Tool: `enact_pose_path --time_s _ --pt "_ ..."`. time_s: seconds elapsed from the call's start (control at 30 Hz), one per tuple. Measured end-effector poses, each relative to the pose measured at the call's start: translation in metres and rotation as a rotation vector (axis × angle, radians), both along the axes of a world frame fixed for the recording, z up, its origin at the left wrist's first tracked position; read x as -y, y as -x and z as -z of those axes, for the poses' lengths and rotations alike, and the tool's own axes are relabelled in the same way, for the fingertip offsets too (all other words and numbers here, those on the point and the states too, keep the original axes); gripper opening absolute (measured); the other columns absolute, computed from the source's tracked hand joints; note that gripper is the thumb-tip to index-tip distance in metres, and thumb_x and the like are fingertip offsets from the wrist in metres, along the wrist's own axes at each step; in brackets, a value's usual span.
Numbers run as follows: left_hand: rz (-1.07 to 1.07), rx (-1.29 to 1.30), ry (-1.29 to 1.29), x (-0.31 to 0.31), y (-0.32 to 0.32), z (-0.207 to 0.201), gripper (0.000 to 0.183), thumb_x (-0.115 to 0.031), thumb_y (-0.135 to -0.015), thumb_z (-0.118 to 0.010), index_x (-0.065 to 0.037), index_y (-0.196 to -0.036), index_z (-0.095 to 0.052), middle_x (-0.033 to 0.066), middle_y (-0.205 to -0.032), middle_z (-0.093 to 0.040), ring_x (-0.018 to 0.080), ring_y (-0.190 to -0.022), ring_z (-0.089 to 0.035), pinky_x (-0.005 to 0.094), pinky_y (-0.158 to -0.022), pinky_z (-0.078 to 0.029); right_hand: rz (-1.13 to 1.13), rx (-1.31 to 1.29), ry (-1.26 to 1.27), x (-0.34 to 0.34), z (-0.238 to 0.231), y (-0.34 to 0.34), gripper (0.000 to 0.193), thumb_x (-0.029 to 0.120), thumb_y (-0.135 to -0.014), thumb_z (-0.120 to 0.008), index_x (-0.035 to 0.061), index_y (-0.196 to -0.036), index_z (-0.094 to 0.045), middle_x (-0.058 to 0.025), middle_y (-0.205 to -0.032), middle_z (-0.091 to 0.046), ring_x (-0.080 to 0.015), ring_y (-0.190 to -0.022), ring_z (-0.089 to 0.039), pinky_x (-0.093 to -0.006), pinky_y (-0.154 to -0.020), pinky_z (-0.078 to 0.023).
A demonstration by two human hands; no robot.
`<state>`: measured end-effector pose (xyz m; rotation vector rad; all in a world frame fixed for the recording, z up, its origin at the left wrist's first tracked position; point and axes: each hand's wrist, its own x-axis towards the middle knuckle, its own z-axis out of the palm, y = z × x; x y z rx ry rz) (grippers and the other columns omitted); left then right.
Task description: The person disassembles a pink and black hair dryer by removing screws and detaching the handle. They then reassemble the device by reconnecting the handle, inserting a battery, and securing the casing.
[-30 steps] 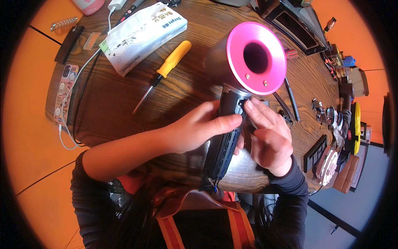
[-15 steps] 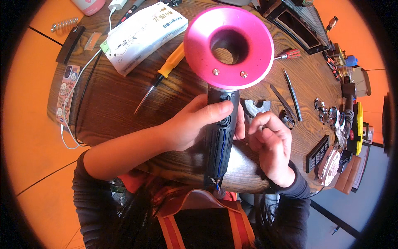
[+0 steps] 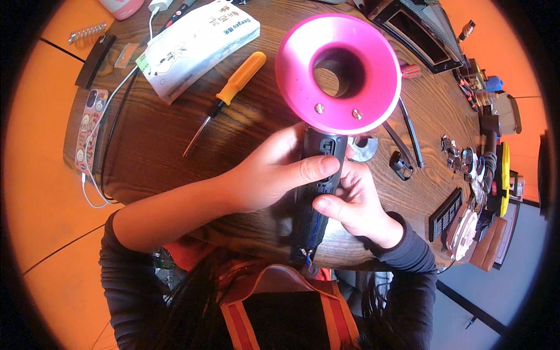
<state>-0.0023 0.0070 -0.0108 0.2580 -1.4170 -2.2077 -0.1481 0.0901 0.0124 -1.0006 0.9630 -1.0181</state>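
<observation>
A hair dryer [image 3: 296, 61] with a pink round head and a dark, opened handle stands upright before me. Blue wires show inside the handle's lower part, with loose wire ends at its bottom. My left hand [image 3: 265, 169] wraps the upper handle from the left, thumb across its front below the small switch. From the right, my right hand [image 3: 361, 201] grips the handle a little lower, its thumb on the front edge and its other fingers partly hidden behind. Just past my right hand lie a grey curved piece [image 3: 366, 151] and a small black ring-shaped part [image 3: 401, 166].
A yellow-handled screwdriver [image 3: 244, 77] lies left of the dryer, near a white tissue pack [image 3: 201, 49]. A phone [image 3: 90, 131] with a white cable sits far left. Rightward are a red-handled screwdriver [image 3: 412, 71], a black slotted panel [image 3: 446, 214] and several small metal parts.
My right hand has moved left from beside the handle and taken hold of it. The dryer has shifted slightly right and down, with my left hand still around it.
</observation>
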Motion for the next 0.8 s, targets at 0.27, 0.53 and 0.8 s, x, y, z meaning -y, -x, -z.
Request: enact_pose_path --time_s 0.27,0.53,0.8 --pt "-0.118 -0.005 -0.363 -0.004 -0.003 -0.004 0.029 -0.021 -0.091 -0.051 0.0 -0.111 -0.05 0.0031 -0.099 -0.056 0.0084 -0.092 -0.052 0.0241 -0.081 -0.042 -0.045 -0.209 0.079 0.003 0.007 0.001 0.044 0.014 -0.075 -0.07 -0.0004 -0.112 -0.052 -0.0019 -0.095 -0.054 -0.0037 -0.079 -0.047 -0.02 -0.067 -0.041" --pt "-0.156 0.079 -0.326 -0.004 -0.003 -0.008 0.031 -0.025 -0.093 -0.045 0.0 -0.111 -0.048 0.0071 -0.098 -0.057 0.0139 -0.091 -0.056 0.0285 -0.081 -0.046 -0.066 -0.269 0.069 0.001 -0.001 -0.003 0.033 0.018 -0.084 -0.06 -0.0017 -0.11 -0.053 -0.0044 -0.09 -0.052 -0.0046 -0.073 -0.044 -0.021 -0.065 -0.039" --pt "-0.097 0.008 -0.386 -0.002 0.0 -0.003 0.04 -0.036 -0.094 -0.035 -0.001 -0.109 -0.046 0.0111 -0.088 -0.058 0.0218 -0.085 -0.059 0.0336 -0.078 -0.046 -0.106 -0.675 -0.078 0.0 -0.025 0.033 0.02 0.016 -0.089 -0.05 -0.0021 -0.083 -0.055 -0.0068 -0.07 -0.054 -0.0128 -0.069 -0.051 -0.0268 -0.064 -0.041"
